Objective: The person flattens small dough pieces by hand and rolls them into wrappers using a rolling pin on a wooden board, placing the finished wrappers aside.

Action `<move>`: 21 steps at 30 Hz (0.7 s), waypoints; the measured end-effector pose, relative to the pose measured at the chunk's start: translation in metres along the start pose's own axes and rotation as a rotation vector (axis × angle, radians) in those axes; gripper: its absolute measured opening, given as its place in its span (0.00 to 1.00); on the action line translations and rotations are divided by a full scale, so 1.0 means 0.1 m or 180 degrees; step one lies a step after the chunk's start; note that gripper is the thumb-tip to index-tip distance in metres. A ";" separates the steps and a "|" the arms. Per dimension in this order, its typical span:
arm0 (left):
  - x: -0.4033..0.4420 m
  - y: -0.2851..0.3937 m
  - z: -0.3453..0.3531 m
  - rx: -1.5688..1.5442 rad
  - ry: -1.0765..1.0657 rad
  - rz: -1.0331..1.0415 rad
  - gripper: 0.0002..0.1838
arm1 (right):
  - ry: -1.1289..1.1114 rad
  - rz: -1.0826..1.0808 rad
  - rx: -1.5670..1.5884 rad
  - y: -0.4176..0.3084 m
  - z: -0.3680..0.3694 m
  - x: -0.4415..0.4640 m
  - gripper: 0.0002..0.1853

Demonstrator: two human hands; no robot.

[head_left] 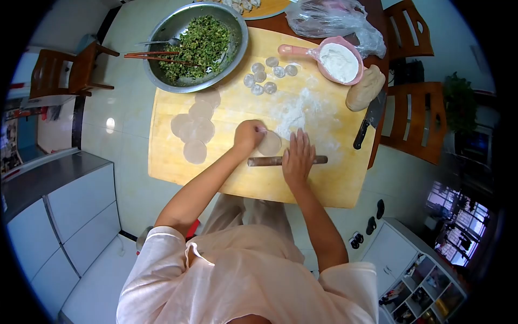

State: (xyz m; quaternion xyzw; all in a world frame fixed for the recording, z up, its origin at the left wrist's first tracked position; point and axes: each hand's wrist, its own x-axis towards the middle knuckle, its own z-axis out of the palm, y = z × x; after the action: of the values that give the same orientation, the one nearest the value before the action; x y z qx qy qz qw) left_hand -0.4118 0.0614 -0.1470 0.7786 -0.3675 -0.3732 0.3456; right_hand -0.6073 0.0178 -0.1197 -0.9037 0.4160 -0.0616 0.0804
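Observation:
My left hand (249, 135) pinches the upper left edge of a thin round dough wrapper (270, 144) on the wooden board (243, 186). Just right of it, my right hand (298, 159) lies with its fingers stretched out over a dark rolling pin (266, 161), whose two ends show on either side of the hand. Loose white flour (294, 116) is spread beyond my right fingertips. Several rolled wrappers (195, 152) overlap at the left of the board. Several small floured dough discs (270, 87) sit near its top middle.
A metal bowl (240, 54) of green filling with chopsticks and a spoon stands at the upper left. At the upper right are a pink scoop (294, 50) of flour, a dough lump (367, 89), a knife (362, 134) and a plastic bag (329, 19). Chairs stand beyond.

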 end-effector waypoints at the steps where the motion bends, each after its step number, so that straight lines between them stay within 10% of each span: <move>1: 0.00 -0.12 0.01 -0.0443 0.0020 -0.0234 0.06 | -0.0050 -0.0050 -0.0061 -0.02 -0.04 -0.10 0.32; 4: -0.01 -0.24 -0.02 -0.0831 -0.0725 -0.0358 0.06 | -0.0077 -0.0031 -0.0042 -0.03 -0.03 0.19 0.31; 11: 0.03 0.37 -0.03 0.1273 -0.0189 0.0200 0.05 | 0.0283 0.0107 0.0086 -0.04 0.08 0.75 0.30; 16: -0.04 -0.21 -0.05 -0.1290 -0.0268 -0.0780 0.06 | -0.0083 -0.0138 -0.0007 -0.03 -0.11 -0.19 0.28; 21: -0.14 0.37 -0.11 0.1040 -0.0125 0.0225 0.10 | 0.0222 0.0100 -0.0035 -0.05 0.08 0.89 0.29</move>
State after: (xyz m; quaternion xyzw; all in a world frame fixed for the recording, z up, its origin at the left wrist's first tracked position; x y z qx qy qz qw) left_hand -0.4203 0.0578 -0.1075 0.8036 -0.4572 -0.3112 0.2201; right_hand -0.5451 -0.0461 -0.1227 -0.8948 0.4330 -0.0895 0.0618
